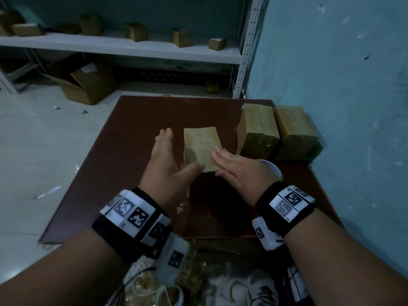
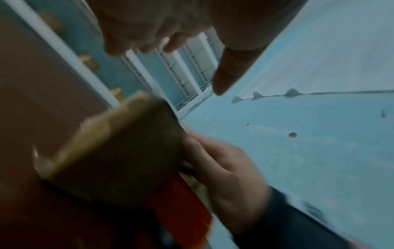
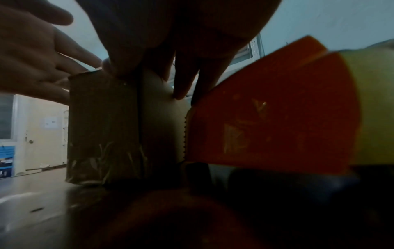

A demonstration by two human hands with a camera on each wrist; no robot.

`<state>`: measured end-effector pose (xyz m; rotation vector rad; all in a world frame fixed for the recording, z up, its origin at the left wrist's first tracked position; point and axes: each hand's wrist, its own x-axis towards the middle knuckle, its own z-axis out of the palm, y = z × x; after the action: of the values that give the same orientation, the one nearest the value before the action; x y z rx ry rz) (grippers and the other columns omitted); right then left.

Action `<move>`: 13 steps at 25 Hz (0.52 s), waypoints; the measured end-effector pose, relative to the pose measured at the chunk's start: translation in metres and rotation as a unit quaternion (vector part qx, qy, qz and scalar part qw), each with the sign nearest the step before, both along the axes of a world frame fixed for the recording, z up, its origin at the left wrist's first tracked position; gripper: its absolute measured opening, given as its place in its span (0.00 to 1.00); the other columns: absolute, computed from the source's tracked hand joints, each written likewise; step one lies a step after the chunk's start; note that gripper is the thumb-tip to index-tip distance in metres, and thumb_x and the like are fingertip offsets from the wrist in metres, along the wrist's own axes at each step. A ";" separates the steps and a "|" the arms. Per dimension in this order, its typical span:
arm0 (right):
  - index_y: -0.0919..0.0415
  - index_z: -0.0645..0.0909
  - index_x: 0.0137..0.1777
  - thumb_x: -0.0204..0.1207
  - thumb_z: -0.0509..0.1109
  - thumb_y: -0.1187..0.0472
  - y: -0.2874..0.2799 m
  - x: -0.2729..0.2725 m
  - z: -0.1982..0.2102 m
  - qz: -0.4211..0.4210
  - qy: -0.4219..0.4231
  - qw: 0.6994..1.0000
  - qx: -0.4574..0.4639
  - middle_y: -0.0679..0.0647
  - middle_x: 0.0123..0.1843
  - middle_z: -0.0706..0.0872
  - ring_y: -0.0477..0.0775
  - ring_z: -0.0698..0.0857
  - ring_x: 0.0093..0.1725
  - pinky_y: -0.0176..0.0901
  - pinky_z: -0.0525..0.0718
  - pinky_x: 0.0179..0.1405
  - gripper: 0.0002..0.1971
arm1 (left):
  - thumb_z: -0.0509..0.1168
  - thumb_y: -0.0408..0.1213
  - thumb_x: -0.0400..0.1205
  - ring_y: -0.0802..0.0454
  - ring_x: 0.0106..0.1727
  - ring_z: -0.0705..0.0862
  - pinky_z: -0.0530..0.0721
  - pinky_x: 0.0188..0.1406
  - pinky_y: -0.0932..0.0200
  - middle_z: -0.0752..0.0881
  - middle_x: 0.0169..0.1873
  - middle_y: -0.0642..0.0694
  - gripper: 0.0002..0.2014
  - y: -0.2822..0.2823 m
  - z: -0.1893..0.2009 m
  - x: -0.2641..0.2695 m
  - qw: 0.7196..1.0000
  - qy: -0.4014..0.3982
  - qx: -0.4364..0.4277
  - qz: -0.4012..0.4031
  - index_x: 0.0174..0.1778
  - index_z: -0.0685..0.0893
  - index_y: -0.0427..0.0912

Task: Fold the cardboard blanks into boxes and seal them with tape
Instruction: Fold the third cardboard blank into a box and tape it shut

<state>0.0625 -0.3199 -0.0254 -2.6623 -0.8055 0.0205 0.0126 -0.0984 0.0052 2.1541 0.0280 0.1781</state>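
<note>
A small cardboard box (image 1: 202,146) stands in the middle of the brown table (image 1: 123,155), its top flaps closed along a centre seam. My left hand (image 1: 172,155) lies open along the box's left side, and its thumb touches the top near the front edge. My right hand (image 1: 229,164) presses straight fingers on the right of the top. In the right wrist view the box (image 3: 102,126) shows shiny tape low on its side. An orange tape dispenser (image 3: 277,109) with a yellow-green roll (image 1: 277,171) lies under my right palm, to the right of the box.
Two taped boxes (image 1: 258,131) (image 1: 295,133) stand at the table's back right against the blue wall. Behind the table, a white shelf (image 1: 132,49) carries several small boxes. A large open carton (image 1: 88,82) sits on the floor at the left.
</note>
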 end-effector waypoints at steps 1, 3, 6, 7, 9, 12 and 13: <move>0.46 0.61 0.90 0.91 0.62 0.49 0.001 0.000 0.000 -0.003 0.005 1.000 0.006 0.39 0.90 0.59 0.41 0.58 0.89 0.40 0.58 0.89 0.29 | 0.76 0.46 0.80 0.54 0.91 0.42 0.46 0.89 0.54 0.45 0.92 0.47 0.53 -0.008 -0.003 -0.005 1.000 0.016 -0.003 -0.005 0.92 0.46 0.42; 0.47 0.63 0.89 0.90 0.64 0.50 0.003 -0.001 0.000 -0.006 0.007 1.000 0.025 0.39 0.89 0.60 0.43 0.61 0.89 0.46 0.62 0.89 0.29 | 0.75 0.45 0.81 0.53 0.89 0.33 0.38 0.88 0.52 0.36 0.91 0.45 0.55 -0.027 -0.009 -0.013 0.999 0.038 0.010 -0.027 0.91 0.39 0.39; 0.49 0.66 0.89 0.89 0.67 0.52 0.002 -0.002 -0.005 -0.008 -0.001 0.999 0.044 0.40 0.89 0.63 0.43 0.65 0.88 0.45 0.65 0.88 0.29 | 0.73 0.46 0.82 0.51 0.88 0.28 0.33 0.87 0.52 0.30 0.89 0.44 0.57 -0.042 -0.021 -0.011 0.997 0.063 0.022 -0.045 0.89 0.33 0.38; 0.49 0.67 0.88 0.88 0.68 0.53 0.002 -0.002 -0.006 -0.008 -0.005 0.998 0.057 0.41 0.89 0.64 0.44 0.65 0.87 0.45 0.66 0.88 0.29 | 0.73 0.47 0.83 0.51 0.89 0.30 0.35 0.87 0.53 0.30 0.89 0.43 0.56 -0.044 -0.024 -0.008 0.996 0.077 0.010 -0.047 0.90 0.34 0.38; 0.51 0.69 0.87 0.87 0.70 0.59 0.002 -0.003 -0.010 -0.005 0.008 0.995 0.096 0.41 0.88 0.65 0.45 0.66 0.87 0.44 0.65 0.88 0.29 | 0.72 0.51 0.83 0.52 0.90 0.33 0.39 0.85 0.57 0.33 0.90 0.44 0.56 -0.045 -0.031 -0.002 0.995 0.081 -0.024 -0.043 0.90 0.35 0.40; 0.56 0.71 0.86 0.85 0.71 0.70 0.007 -0.006 -0.008 -0.013 0.060 0.984 0.165 0.43 0.86 0.64 0.46 0.64 0.88 0.44 0.64 0.88 0.30 | 0.72 0.55 0.82 0.54 0.91 0.43 0.46 0.89 0.56 0.42 0.92 0.47 0.55 -0.046 -0.030 0.001 0.993 0.066 -0.097 -0.014 0.92 0.39 0.42; 0.56 0.71 0.86 0.86 0.70 0.69 0.008 -0.006 -0.007 -0.020 0.059 0.985 0.161 0.44 0.87 0.65 0.47 0.64 0.88 0.44 0.64 0.88 0.29 | 0.71 0.61 0.79 0.53 0.91 0.49 0.51 0.90 0.51 0.48 0.92 0.47 0.56 -0.045 -0.033 0.004 0.987 0.071 -0.145 -0.006 0.92 0.42 0.44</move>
<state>0.0567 -0.3115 -0.0321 -2.3471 -0.6547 0.0355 0.0161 -0.1436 -0.0278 1.8723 0.1157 0.0105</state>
